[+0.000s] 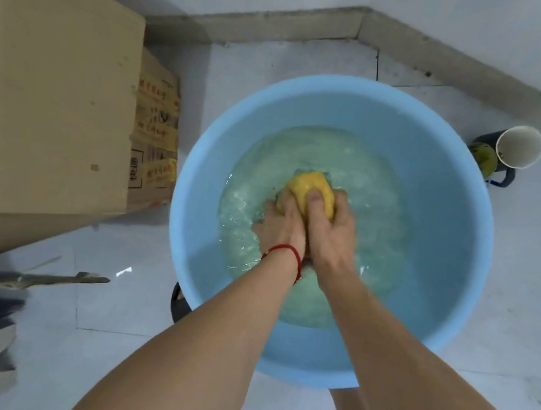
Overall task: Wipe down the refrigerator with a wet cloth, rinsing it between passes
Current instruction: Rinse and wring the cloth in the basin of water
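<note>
A bunched yellow cloth (pixel 311 187) sits at the water's surface in a large light-blue basin (pixel 448 198) on the floor. Both hands grip it together over the rippling water. My left hand (pixel 282 221), with a red string on its wrist, holds the cloth's left side, its fingers partly under water. My right hand (pixel 330 227) wraps the right side, thumb pressed on top of the cloth. The refrigerator is out of view.
A tall cardboard box (pixel 55 96) and a smaller printed carton (pixel 156 131) stand left of the basin. A white pipe end (pixel 518 147) and a dark jug (pixel 489 162) sit at the right. Grey tiled floor meets the wall skirting behind the basin.
</note>
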